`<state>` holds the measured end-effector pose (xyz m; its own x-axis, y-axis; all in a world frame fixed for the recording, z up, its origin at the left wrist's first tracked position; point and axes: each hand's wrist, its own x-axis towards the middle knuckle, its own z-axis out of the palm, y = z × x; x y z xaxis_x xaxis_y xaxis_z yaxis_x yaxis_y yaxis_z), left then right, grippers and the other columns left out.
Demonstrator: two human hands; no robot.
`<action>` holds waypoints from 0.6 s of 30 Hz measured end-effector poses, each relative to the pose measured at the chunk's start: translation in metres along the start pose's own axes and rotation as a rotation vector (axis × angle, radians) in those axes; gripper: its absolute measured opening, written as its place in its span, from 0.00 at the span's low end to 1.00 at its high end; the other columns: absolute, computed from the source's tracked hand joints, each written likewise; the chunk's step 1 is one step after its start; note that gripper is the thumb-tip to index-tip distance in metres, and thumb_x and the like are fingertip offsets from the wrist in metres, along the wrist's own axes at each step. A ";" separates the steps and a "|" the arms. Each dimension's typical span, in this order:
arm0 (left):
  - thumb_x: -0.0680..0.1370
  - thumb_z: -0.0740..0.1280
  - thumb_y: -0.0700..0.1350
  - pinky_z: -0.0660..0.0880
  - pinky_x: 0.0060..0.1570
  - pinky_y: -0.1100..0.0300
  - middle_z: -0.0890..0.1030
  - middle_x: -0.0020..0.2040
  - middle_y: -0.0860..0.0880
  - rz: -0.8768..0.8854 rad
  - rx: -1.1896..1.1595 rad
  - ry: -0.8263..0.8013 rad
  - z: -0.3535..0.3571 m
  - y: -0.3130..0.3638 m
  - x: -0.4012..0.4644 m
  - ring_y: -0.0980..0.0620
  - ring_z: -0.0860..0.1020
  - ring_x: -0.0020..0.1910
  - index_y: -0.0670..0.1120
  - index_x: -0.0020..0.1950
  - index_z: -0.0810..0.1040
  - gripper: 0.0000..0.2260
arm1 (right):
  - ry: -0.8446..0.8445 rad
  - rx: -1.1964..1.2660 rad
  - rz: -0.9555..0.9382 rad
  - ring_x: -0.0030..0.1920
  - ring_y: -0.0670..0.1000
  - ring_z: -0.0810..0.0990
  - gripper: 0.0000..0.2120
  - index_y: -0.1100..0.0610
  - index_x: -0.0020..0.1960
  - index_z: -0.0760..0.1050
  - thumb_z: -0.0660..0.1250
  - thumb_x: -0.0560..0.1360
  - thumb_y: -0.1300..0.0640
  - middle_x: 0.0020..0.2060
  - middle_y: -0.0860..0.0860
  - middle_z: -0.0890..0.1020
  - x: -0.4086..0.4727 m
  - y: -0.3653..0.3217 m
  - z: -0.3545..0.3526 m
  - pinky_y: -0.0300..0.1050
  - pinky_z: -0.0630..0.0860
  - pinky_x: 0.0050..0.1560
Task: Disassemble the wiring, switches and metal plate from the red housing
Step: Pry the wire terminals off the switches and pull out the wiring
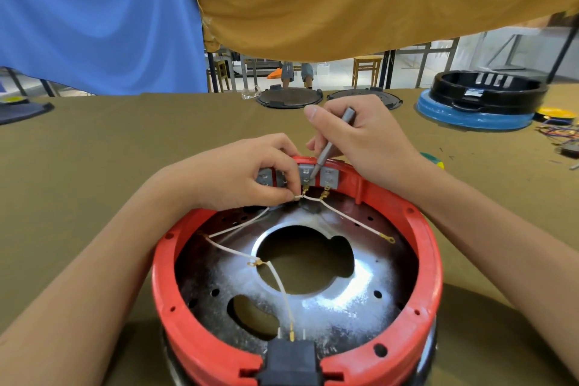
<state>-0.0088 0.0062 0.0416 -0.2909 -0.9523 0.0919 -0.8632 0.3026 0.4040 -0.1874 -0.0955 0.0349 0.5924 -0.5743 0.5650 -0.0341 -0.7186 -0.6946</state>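
- Landmark: the red housing stands open side up on the olive table, nearest the viewer, central in view.
- Left of the housing, at the table's far left edge: a dark flat object, partly cut off by the frame.
- Left hand: over the housing's far-left rim, fingers curled, fingertips pinching a white wire just below the switches.
- Switches: grey blocks mounted inside the housing's far rim; the leftmost block is partly hidden behind the left hand, the others sit just right of its fingertips.
- Metal plate: lies inside the housing, shiny, with a large central opening and a smaller hole toward the near left.
- Wires: white leads with brass terminals run from the switches across the plate, one to the left wall, one to the right, one to the black plug at the housing's near rim.
- Right hand: above the housing's far rim, gripping a grey tool pen-fashion; the tip touches the middle switch.
- Beyond the housing: two dark round lids at the table's far edge.
- Far right of the housing: a black ring stacked on a blue base, with loose coloured wires beside it.
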 end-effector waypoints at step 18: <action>0.76 0.72 0.49 0.69 0.59 0.63 0.71 0.53 0.65 -0.020 0.030 0.011 0.000 0.001 -0.001 0.66 0.74 0.55 0.57 0.46 0.83 0.03 | -0.131 -0.351 -0.236 0.29 0.54 0.72 0.22 0.60 0.34 0.79 0.68 0.73 0.41 0.24 0.55 0.76 -0.011 -0.017 -0.013 0.35 0.63 0.28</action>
<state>-0.0094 0.0069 0.0415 -0.2692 -0.9585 0.0939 -0.8807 0.2844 0.3787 -0.2039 -0.0827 0.0466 0.7132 -0.3402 0.6128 -0.1434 -0.9267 -0.3475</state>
